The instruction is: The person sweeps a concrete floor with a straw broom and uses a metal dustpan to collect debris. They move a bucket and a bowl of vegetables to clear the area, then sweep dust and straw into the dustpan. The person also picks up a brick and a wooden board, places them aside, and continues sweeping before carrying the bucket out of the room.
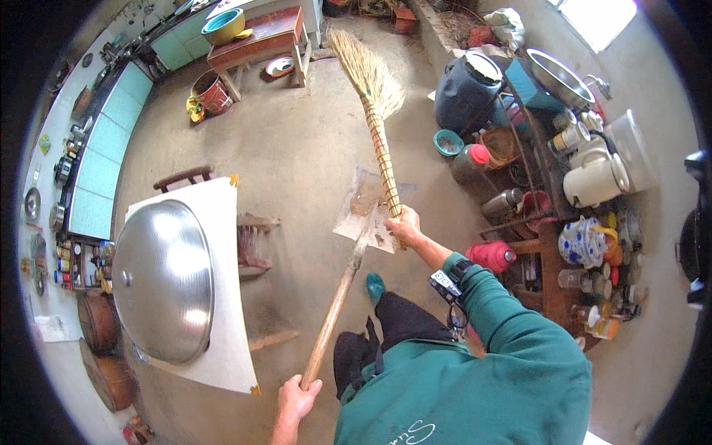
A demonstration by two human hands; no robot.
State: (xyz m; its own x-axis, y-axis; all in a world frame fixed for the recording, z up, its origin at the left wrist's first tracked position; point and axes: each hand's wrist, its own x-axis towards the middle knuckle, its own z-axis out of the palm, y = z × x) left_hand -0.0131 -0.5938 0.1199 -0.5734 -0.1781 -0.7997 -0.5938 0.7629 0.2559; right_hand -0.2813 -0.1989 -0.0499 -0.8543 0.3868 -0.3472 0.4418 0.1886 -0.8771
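My left hand [297,398] is closed round the end of the long wooden handle of a dustpan [361,215]. Its flat metal pan lies out ahead of my feet, with some brownish dirt on it. In my right hand [405,227] I grip the lower end of a straw broom [379,141], just above the pan's right side. The broom's bound shaft slants up and away, and its bristles fan out at the far end. Whether the bristles touch the floor I cannot tell.
At left, a large metal dome cover [165,282] sits on a white-topped table [236,326]; stools stand beside it. A crowded rack [545,256] with jars and pots lines the right, near a dark blue barrel [463,93]. Far off are a red bench [259,41] and bucket [211,93].
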